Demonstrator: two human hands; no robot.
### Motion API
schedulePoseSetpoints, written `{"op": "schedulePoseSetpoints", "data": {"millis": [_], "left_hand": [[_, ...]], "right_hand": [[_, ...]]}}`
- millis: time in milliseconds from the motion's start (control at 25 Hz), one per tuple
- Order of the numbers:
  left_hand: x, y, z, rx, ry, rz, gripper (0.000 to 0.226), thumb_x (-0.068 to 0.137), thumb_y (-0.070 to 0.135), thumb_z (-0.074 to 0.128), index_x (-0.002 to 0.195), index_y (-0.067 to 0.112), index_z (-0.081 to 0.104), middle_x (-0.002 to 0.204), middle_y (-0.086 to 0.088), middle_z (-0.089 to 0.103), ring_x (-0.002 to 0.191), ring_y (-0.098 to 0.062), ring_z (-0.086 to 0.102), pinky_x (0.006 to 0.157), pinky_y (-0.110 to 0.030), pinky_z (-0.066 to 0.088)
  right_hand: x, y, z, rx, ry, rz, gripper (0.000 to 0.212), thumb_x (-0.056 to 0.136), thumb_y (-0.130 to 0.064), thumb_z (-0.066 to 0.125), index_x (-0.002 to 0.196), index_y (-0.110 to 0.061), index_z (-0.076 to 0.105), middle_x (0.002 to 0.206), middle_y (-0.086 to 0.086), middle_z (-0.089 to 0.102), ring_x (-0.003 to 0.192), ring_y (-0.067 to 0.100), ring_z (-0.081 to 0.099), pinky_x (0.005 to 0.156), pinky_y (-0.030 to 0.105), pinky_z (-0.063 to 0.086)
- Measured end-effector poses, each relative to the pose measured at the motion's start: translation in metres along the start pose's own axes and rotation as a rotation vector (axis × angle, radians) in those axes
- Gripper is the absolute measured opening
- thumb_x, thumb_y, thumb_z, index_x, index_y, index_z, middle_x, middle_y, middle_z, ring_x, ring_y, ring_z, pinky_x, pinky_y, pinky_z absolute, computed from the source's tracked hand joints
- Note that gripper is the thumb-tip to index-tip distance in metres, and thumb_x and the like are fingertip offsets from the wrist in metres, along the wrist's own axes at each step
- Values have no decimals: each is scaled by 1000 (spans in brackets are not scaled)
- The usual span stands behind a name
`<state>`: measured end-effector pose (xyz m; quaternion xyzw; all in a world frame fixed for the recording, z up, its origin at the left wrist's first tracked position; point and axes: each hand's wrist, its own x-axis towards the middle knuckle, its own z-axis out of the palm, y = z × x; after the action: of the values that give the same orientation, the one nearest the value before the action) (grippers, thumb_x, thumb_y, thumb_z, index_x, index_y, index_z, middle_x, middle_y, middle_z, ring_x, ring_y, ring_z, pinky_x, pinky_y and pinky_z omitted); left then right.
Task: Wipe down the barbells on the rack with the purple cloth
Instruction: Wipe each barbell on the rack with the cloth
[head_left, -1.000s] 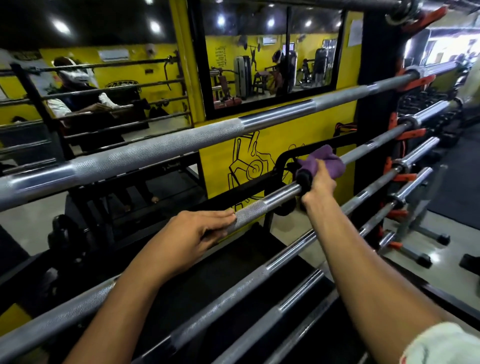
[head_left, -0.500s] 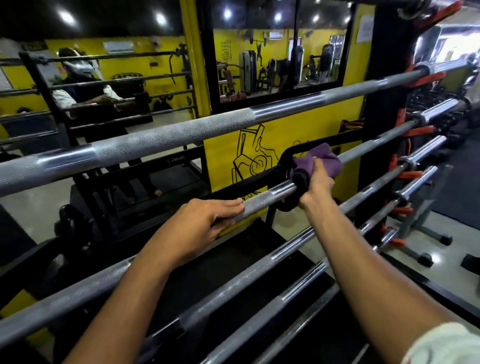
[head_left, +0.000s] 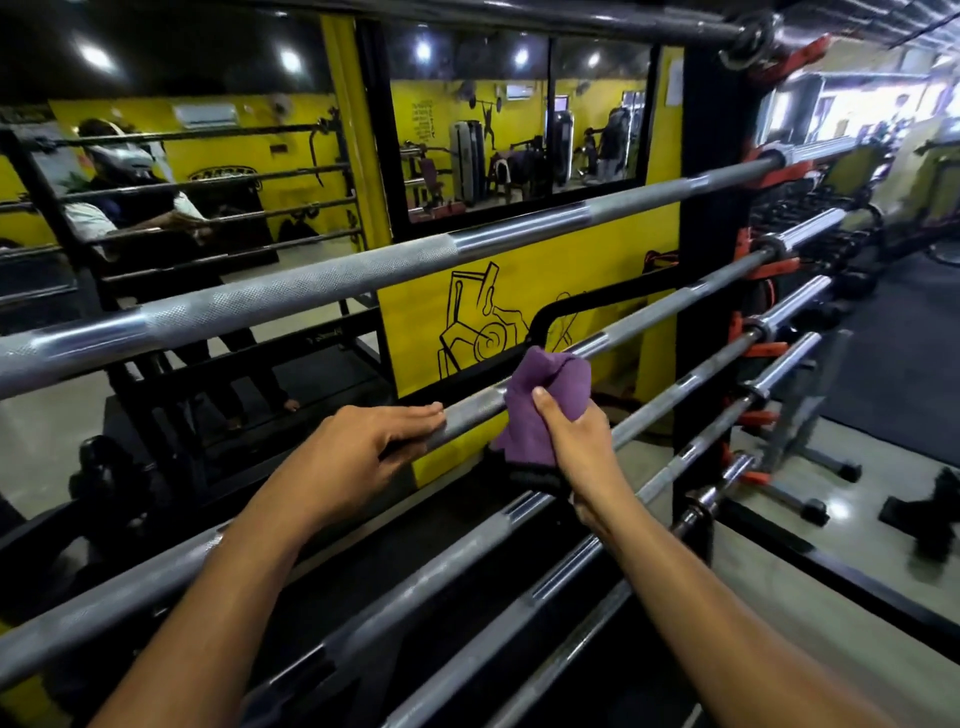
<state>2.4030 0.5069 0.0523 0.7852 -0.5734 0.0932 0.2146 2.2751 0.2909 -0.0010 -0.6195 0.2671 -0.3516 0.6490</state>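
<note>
The purple cloth (head_left: 540, 405) was bunched around the second barbell (head_left: 649, 317) from the top of the rack (head_left: 711, 249), near the middle of the bar's length. Our right hand (head_left: 576, 447) gripped the cloth, thumb across its front and fingers wrapped behind. Our left hand (head_left: 358, 452) rested on the same bar just beside the cloth, fingers straight along the knurled steel. Above ran the top barbell (head_left: 363, 275); three more bars lay below. Behind them stood a yellow wall (head_left: 597, 260) with a black drawing, and mirrors (head_left: 519, 130).
</note>
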Motion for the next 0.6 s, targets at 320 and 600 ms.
{"op": "schedulePoseSetpoints", "data": {"millis": [320,600], "left_hand": [[-79,-2,-31,202,67,-118,68,92,21,67,145,54,40,149,40,31,133,0,47,100,-33,52],[-139,-4,-52,172,187,-161,39,97,42,54,135,36,62,137,23,57,124,6,53,107,-19,39]], "right_hand": [[8,-11,-6,-707,46,-811,69,94,-52,46,151,-15,37,155,5,39,147,25,28,122,45,18],[20,-29,54,-1094,-32,-721,55,81,-66,35,90,-23,66,93,2,69,96,28,59,98,46,37]]}}
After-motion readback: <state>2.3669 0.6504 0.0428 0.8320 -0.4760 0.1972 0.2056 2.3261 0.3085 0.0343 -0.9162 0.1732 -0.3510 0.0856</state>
